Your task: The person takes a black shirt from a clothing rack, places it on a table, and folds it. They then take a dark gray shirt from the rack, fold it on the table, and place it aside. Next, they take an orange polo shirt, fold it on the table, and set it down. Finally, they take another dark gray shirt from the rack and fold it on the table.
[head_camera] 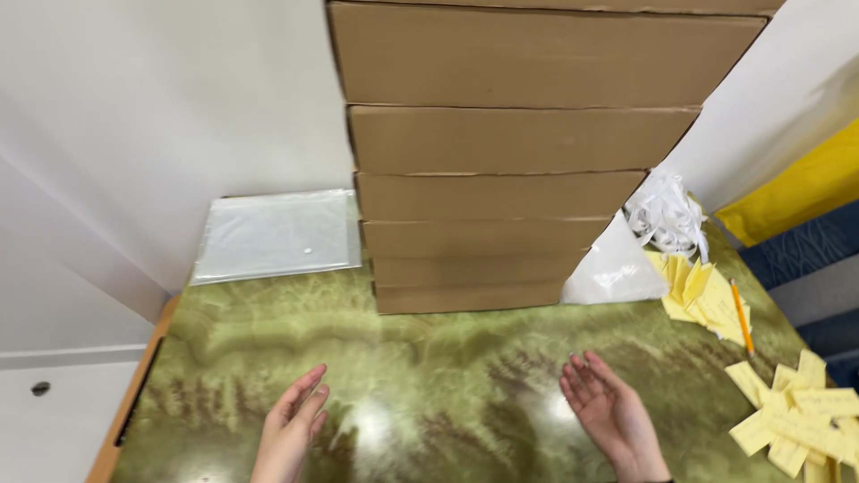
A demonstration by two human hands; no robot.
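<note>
On the green marbled table against a white wall, the left hand and right hand were held open-fingered, palms facing, empty, with the stacked cardboard boxes straight ahead, equally near both.

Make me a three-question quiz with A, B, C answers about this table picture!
1. Where does the orange pencil lie?
A. on the yellow paper slips
B. on top of the cardboard boxes
C. in the left hand

2. What colour is the tabletop?
A. blue
B. marbled green
C. red

3. How are both hands?
A. open and empty
B. gripping a box
C. closed in fists

Answers:
1 A, it rests across the slips at the right.
2 B, the surface is glossy green.
3 A, the left hand and right hand show spread fingers above the table, holding nothing.
</note>
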